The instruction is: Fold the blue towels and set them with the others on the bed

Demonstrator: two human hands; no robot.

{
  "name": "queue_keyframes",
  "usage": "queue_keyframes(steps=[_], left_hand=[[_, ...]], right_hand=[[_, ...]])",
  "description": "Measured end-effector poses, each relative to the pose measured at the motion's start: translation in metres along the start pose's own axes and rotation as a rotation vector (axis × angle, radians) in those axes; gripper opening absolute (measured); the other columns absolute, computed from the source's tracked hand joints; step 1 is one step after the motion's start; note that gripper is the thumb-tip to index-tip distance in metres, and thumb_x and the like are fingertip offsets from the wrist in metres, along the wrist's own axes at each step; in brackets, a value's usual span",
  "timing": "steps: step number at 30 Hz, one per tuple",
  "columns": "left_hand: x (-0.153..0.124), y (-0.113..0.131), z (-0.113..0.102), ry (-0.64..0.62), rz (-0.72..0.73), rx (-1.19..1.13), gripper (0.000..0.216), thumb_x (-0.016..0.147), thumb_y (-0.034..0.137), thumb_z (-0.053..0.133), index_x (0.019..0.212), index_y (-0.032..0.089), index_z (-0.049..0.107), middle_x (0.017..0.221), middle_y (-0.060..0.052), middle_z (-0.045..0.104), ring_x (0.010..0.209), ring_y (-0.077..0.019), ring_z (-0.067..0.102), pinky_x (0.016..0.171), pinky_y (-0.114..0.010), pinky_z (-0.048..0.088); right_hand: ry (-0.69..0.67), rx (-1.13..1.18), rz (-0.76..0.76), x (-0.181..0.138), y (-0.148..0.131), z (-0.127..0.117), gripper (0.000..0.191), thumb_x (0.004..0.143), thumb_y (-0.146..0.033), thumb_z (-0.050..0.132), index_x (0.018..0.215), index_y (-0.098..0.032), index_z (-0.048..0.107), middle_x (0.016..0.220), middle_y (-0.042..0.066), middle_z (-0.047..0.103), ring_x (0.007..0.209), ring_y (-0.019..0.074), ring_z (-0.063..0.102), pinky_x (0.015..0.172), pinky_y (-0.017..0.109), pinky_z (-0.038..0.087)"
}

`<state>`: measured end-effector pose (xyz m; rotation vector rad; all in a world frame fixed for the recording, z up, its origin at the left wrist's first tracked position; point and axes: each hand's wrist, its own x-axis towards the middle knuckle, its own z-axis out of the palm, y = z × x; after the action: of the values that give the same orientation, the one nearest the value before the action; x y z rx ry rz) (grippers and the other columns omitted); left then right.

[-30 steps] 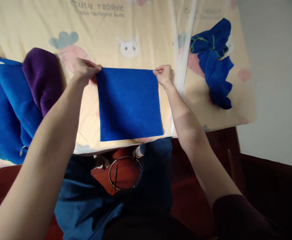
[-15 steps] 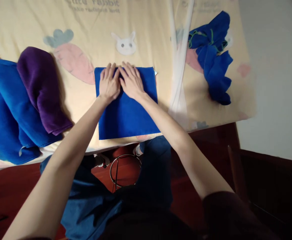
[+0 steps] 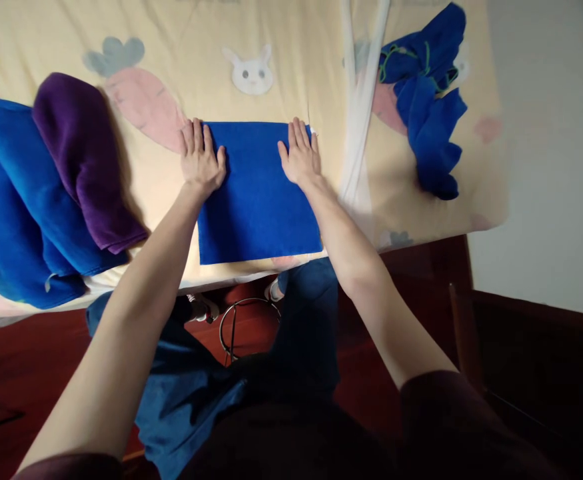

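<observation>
The folded blue towel (image 3: 258, 193) lay flat near the front edge of the cartoon-print bedsheet (image 3: 281, 40). The left hand (image 3: 201, 159) pressed its far left corner and the right hand (image 3: 300, 155) its far right corner, both palms down, fingers spread and gripping nothing. Pressing evenly outward from the middle seemed the way to get the layers flat and the edges square. A purple towel (image 3: 84, 157) lay well apart to the left, a crumpled blue cloth (image 3: 428, 120) to the right.

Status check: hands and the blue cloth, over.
Left hand and right hand flat, open, on blue cloth. Cloth folded square on bedsheet. Nothing on it.
</observation>
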<state>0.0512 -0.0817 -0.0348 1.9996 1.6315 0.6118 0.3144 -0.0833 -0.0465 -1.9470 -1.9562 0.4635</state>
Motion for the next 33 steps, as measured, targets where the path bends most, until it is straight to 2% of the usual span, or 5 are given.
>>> queue_keyframes(steps=[7, 17, 22, 26, 33], left_hand=[[-0.064, 0.045, 0.031, -0.087, 0.140, -0.042, 0.076, 0.100, 0.053, 0.043, 0.166, 0.017, 0.036, 0.175, -0.008, 0.029, 0.167, -0.0303, 0.007, 0.137, -0.057, 0.002], [-0.115, 0.013, -0.005, -0.018, 0.076, -0.057, 0.076, 0.100, 0.057, 0.045, 0.166, 0.019, 0.039, 0.175, -0.008, 0.029, 0.167, -0.0301, 0.012, 0.137, -0.057, 0.008], [-0.131, 0.036, 0.011, -0.003, 0.127, -0.003, 0.073, 0.102, 0.051, 0.042, 0.165, 0.015, 0.039, 0.175, -0.011, 0.029, 0.167, -0.0315, 0.010, 0.137, -0.059, 0.001], [-0.164, 0.063, 0.034, -0.123, 0.195, 0.022, 0.071, 0.101, 0.038, 0.039, 0.167, 0.013, 0.034, 0.175, -0.012, 0.028, 0.166, -0.0306, 0.015, 0.137, -0.058, 0.008], [-0.220, 0.035, 0.010, -0.061, 0.173, 0.089, 0.068, 0.103, 0.043, 0.041, 0.167, 0.019, 0.036, 0.177, -0.011, 0.022, 0.166, -0.0308, 0.016, 0.135, -0.059, 0.012]], right_hand=[[-0.097, -0.077, -0.130, -0.071, -0.071, 0.027, 0.066, 0.111, -0.038, 0.025, 0.170, -0.010, 0.025, 0.178, 0.010, 0.022, 0.168, 0.0267, 0.010, 0.139, 0.055, 0.004], [-0.079, -0.121, 0.028, -0.114, -0.013, -0.021, 0.071, 0.110, -0.045, 0.031, 0.170, -0.008, 0.023, 0.178, 0.015, 0.016, 0.168, 0.0275, 0.013, 0.137, 0.058, 0.010], [-0.080, -0.125, -0.008, -0.136, -0.054, -0.014, 0.073, 0.107, -0.040, 0.039, 0.170, -0.006, 0.023, 0.177, 0.017, 0.019, 0.168, 0.0330, 0.010, 0.136, 0.064, 0.007], [-0.155, -0.077, -0.154, -0.175, -0.088, 0.004, 0.069, 0.107, -0.036, 0.037, 0.172, -0.015, 0.024, 0.177, 0.009, 0.023, 0.168, 0.0262, 0.013, 0.139, 0.054, 0.008], [-0.105, -0.104, -0.081, -0.213, -0.055, -0.013, 0.068, 0.109, -0.044, 0.033, 0.171, -0.015, 0.025, 0.178, 0.009, 0.020, 0.168, 0.0238, 0.015, 0.139, 0.054, 0.011]])
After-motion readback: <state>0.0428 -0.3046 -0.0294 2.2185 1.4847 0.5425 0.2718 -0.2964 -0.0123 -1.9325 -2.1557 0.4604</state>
